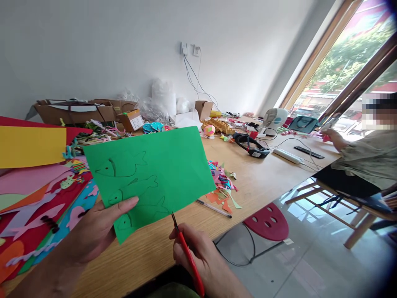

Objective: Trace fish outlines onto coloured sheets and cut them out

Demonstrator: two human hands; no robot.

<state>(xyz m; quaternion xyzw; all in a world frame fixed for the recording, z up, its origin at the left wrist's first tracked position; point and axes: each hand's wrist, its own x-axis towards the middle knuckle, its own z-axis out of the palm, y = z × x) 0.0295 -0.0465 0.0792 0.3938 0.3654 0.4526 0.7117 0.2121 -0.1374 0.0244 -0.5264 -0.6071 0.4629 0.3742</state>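
Observation:
My left hand (102, 227) grips a sheet of green paper (176, 161) by its lower left part, thumb on the front. Three fish outlines are drawn in dark line on the sheet's left half, one above another; the thumb overlaps the lower ones. Closed around the red handles of a pair of scissors (189, 256) is my right hand (198, 252). The narrow dark blades point up, close to the sheet's bottom edge below the lowest fish's tail. Whether the blades touch the paper I cannot tell.
Coloured paper sheets and cutouts (40, 198) cover the table's left side. Beyond the green sheet lie paper scraps (223, 182), a pen (214, 209), a black headset (251, 145) and a white fan (273, 120). A red stool (269, 221) stands beside the table; another person (359, 161) sits at right.

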